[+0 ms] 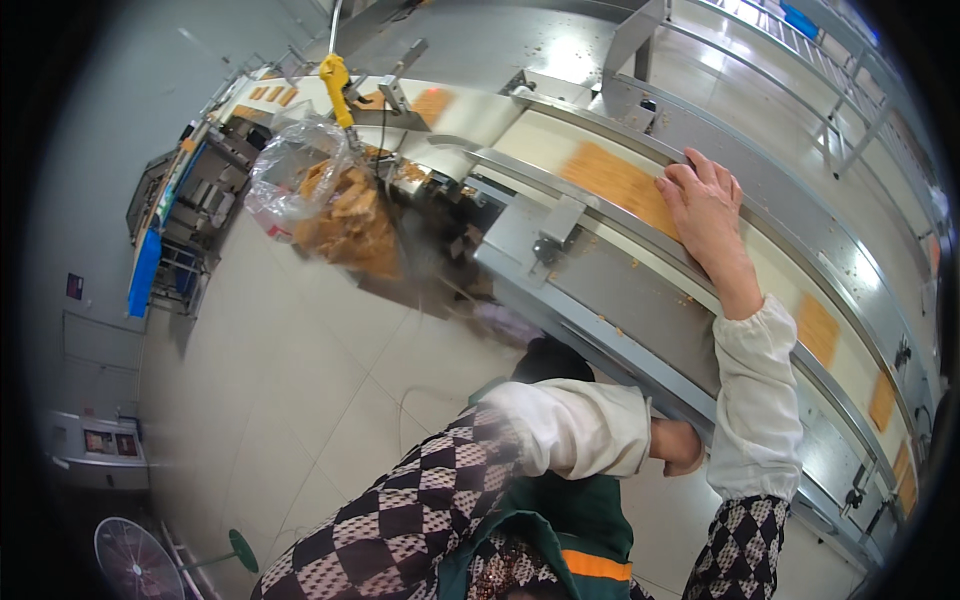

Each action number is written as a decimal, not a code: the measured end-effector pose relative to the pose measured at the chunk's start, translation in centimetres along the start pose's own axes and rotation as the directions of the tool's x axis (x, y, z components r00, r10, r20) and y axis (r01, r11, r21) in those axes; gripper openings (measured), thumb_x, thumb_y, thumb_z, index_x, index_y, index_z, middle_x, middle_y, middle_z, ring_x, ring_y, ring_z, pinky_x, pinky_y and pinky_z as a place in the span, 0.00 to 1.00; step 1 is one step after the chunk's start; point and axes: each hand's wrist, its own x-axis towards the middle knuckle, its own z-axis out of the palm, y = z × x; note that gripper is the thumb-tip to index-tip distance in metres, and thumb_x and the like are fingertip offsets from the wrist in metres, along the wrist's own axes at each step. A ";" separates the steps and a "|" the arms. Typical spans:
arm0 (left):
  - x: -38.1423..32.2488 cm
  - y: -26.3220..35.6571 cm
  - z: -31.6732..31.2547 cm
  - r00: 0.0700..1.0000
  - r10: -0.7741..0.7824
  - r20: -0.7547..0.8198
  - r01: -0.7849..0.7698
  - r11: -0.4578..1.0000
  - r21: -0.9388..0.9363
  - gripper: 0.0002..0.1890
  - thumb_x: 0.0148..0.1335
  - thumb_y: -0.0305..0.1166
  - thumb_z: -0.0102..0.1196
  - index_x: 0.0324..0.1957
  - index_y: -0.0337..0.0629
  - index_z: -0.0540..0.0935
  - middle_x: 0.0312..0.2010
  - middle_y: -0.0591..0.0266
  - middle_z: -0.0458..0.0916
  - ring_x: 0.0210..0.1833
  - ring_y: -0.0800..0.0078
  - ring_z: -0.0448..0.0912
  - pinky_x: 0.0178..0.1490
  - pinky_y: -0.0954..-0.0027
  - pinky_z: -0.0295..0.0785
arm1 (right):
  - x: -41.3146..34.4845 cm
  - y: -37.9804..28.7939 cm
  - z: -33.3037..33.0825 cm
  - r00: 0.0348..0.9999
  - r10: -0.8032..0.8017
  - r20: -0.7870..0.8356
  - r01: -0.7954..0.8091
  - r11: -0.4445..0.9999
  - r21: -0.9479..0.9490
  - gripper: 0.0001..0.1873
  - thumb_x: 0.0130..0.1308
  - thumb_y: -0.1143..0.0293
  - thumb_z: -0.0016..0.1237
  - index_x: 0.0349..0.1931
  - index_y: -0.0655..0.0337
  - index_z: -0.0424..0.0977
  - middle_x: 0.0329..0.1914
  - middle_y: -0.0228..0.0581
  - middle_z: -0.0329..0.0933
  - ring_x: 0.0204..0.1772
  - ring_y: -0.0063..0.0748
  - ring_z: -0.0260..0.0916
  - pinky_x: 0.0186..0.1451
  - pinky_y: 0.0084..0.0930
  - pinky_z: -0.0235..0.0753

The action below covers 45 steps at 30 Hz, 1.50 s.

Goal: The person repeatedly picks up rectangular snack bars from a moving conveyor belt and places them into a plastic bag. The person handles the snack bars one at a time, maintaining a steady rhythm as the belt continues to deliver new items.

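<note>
My right hand lies over the white conveyor belt, its fingers bent near the far metal guide rail. Its thumb and palm side are at the end of a long run of flat orange-brown food pieces, blurred and packed close together. No piece shows lifted in that hand. Below the near edge of the conveyor, my left hand is turned down beside its metal frame, and its fingers are mostly hidden. Further along the belt, to the right, lie separate groups of similar pieces.
A clear plastic bag and a heap of brown pieces are left of the conveyor, under a yellow air gun. Metal guide rails border the belt. A fan stands at the lower left.
</note>
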 end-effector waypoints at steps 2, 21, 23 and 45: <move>0.2 -0.3 0.3 1.000 -0.013 0.019 0.013 1.000 -0.015 0.18 0.43 0.40 0.64 0.38 0.45 0.82 0.40 0.61 0.80 0.42 0.62 0.77 0.43 0.60 0.72 | 0.2 -0.4 0.0 1.000 -0.007 -0.002 0.007 1.000 0.012 0.16 0.62 0.56 0.45 0.40 0.57 0.76 0.58 0.43 0.64 0.61 0.44 0.57 0.64 0.40 0.50; -0.4 -0.4 0.5 1.000 -0.010 -0.005 0.010 0.997 -0.075 0.22 0.43 0.31 0.60 0.45 0.56 0.78 0.42 0.67 0.79 0.41 0.62 0.76 0.39 0.57 0.71 | 0.6 -0.2 0.0 0.998 0.035 -0.052 -0.024 0.981 0.193 0.17 0.57 0.59 0.51 0.40 0.62 0.75 0.58 0.46 0.65 0.61 0.44 0.58 0.63 0.38 0.54; -0.1 0.1 -0.5 0.994 -0.006 0.112 0.005 1.000 0.016 0.22 0.42 0.31 0.60 0.45 0.56 0.78 0.42 0.66 0.79 0.42 0.62 0.76 0.39 0.57 0.71 | 1.1 0.3 -0.1 0.982 0.085 -0.167 -0.013 0.921 0.391 0.15 0.55 0.63 0.53 0.40 0.63 0.75 0.52 0.44 0.70 0.55 0.39 0.66 0.58 0.32 0.62; -0.2 -0.7 0.0 0.990 0.134 -0.037 -0.134 0.991 0.013 0.19 0.38 0.31 0.61 0.39 0.50 0.82 0.37 0.62 0.81 0.39 0.61 0.78 0.36 0.59 0.72 | -3.3 7.2 -6.2 0.998 0.065 -0.003 -0.062 0.971 0.229 0.12 0.58 0.63 0.51 0.30 0.64 0.78 0.43 0.41 0.75 0.43 0.43 0.69 0.47 0.31 0.67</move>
